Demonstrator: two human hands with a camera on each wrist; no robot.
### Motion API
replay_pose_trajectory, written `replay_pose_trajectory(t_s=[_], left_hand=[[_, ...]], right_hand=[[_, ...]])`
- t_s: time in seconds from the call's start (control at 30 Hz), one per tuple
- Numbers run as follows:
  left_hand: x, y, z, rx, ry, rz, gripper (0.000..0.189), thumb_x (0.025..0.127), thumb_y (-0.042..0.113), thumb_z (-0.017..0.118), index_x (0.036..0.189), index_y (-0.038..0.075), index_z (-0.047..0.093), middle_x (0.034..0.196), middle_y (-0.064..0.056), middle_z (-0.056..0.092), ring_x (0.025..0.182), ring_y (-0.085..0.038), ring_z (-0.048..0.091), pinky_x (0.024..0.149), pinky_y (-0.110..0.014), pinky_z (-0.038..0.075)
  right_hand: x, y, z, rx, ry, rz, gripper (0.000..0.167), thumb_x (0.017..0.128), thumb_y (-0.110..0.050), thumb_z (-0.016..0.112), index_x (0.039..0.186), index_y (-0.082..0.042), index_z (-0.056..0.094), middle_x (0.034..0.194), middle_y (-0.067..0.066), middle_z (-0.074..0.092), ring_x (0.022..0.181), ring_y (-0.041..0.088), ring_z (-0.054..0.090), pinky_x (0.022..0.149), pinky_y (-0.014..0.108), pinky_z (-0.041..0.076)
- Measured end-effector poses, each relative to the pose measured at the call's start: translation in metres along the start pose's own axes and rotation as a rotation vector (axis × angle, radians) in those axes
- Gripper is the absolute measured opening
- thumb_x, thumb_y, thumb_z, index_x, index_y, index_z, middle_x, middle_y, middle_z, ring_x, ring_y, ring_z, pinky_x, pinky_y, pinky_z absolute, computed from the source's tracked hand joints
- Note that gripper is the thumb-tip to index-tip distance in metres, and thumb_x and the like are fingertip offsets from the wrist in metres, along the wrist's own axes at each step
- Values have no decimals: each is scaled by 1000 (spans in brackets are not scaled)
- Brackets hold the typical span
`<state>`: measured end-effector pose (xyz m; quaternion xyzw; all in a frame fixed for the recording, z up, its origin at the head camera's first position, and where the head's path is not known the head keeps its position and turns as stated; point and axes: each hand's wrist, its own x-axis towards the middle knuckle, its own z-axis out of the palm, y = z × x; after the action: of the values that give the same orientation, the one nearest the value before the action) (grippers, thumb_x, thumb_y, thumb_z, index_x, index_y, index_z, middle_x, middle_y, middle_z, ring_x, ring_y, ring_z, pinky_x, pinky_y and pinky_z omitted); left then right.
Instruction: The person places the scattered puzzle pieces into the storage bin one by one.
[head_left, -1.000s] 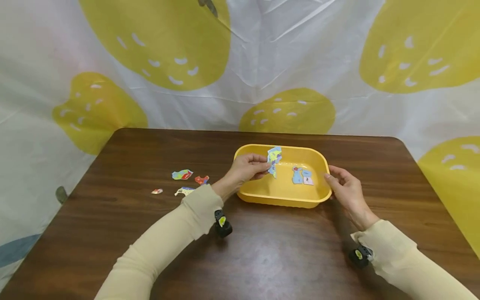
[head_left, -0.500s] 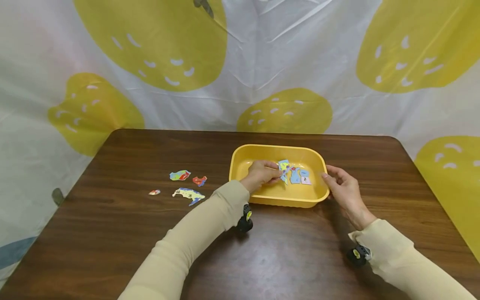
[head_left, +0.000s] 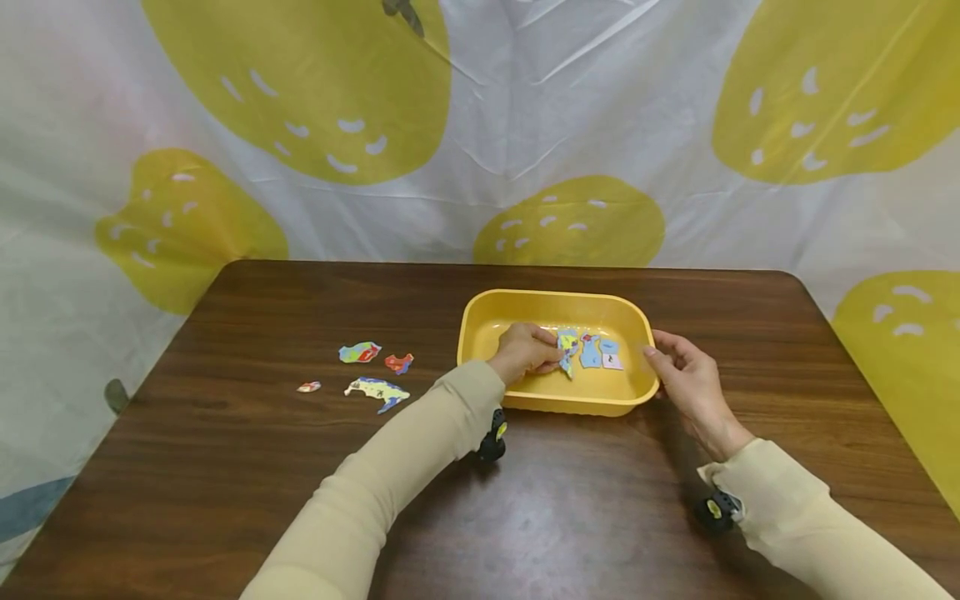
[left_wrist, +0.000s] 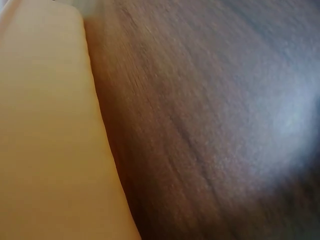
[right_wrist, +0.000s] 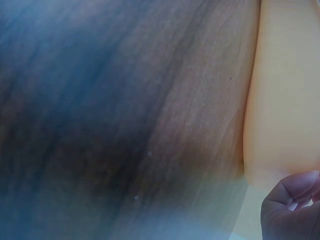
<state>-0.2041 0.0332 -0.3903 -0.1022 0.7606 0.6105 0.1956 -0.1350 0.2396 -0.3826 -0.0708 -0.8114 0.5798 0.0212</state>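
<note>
1. The left hand (head_left: 527,350) is pinching a paper piece (head_left: 567,350) inside the yellow tray (head_left: 577,406); piece is sitting just right of the fingertips, long axis running roughly near-to-far across the tray.
2. The left hand is working nearer the piece; right hand (head_left: 693,383) is gripping the tray's right rim.
3. Blue pieces (head_left: 591,353) are lying inside the tray, right of the pinched one. Can't tell if that one's touching bottom.
4. Brown table (head_left: 540,508) is supporting the tray; four loose pieces (head_left: 379,388) are lying left of it, patterned curtain (head_left: 495,100) hanging behind.
</note>
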Motion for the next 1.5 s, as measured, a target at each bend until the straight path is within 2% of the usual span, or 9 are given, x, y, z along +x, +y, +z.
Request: replay_pose_trajectory(t_s=[0.27, 0.5, 0.63, 0.77, 0.97, 1.07, 1.17, 1.33, 1.5], left_hand=[[-1, 0, 1, -2, 7, 21, 24, 72, -10, 74, 94, -7, 66, 74, -8, 60, 51, -10, 56, 55, -21, 54], [-1, 0, 1, 96, 10, 59, 21, 72, -7, 75, 91, -5, 66, 76, -9, 64, 50, -9, 57, 52, -19, 52], [-2, 0, 0, 123, 5, 84, 21, 73, -6, 75, 92, -5, 67, 79, -11, 66, 50, -8, 57, 50, -18, 51], [-5, -1, -1, 168, -1, 121, 21, 74, -3, 75, 94, -4, 68, 84, -11, 67, 55, -9, 59, 51, -18, 50], [-8, 0, -4, 297, 11, 180, 23, 75, 4, 75, 97, 2, 70, 94, -8, 69, 69, -12, 53, 55, -17, 42], [-8, 1, -4, 316, 17, 192, 23, 76, 7, 75, 98, 4, 70, 95, -7, 68, 74, -12, 53, 59, -16, 42], [-8, 3, -4, 275, -3, 209, 23, 79, 9, 74, 100, 4, 69, 91, -5, 67, 75, -10, 55, 62, -16, 46], [-15, 7, -9, 83, -81, 269, 27, 82, 7, 72, 108, -1, 65, 90, -8, 65, 73, -12, 60, 67, -22, 54], [-25, 9, -21, -48, -99, 305, 30, 83, 7, 71, 112, -2, 64, 95, -10, 65, 77, -12, 62, 72, -24, 55]], right_hand=[[-1, 0, 1, -2, -1, -1, 47, 97, -24, 53, 134, 5, 45, 74, -3, 52, 55, 2, 48, 48, 20, 45], [-1, -1, 1, -1, -8, 4, 48, 97, -25, 53, 134, 4, 45, 74, -3, 52, 56, 2, 48, 48, 20, 46], [-1, -1, 0, -6, -17, 10, 50, 97, -27, 53, 135, 4, 44, 75, -3, 52, 56, 3, 49, 49, 20, 46], [-1, 0, 0, -14, -20, 11, 51, 97, -29, 53, 136, 3, 44, 75, -4, 52, 57, 2, 49, 50, 21, 46], [1, 2, -2, -19, -21, 28, 51, 97, -28, 52, 137, 2, 43, 76, -4, 52, 58, 3, 49, 50, 21, 47], [0, 3, -3, -12, -22, 34, 51, 97, -27, 52, 138, 2, 42, 76, -3, 52, 58, 3, 49, 51, 21, 47], [0, 3, -4, -10, -22, 32, 51, 97, -26, 52, 138, 3, 42, 76, -4, 53, 58, 3, 49, 51, 20, 47], [0, 4, -6, -26, -17, 21, 50, 97, -26, 52, 137, 3, 42, 75, -5, 52, 58, 3, 49, 50, 21, 46], [0, 4, -8, -30, -18, 30, 51, 97, -27, 52, 138, 2, 41, 74, -6, 51, 57, 2, 48, 50, 20, 46]])
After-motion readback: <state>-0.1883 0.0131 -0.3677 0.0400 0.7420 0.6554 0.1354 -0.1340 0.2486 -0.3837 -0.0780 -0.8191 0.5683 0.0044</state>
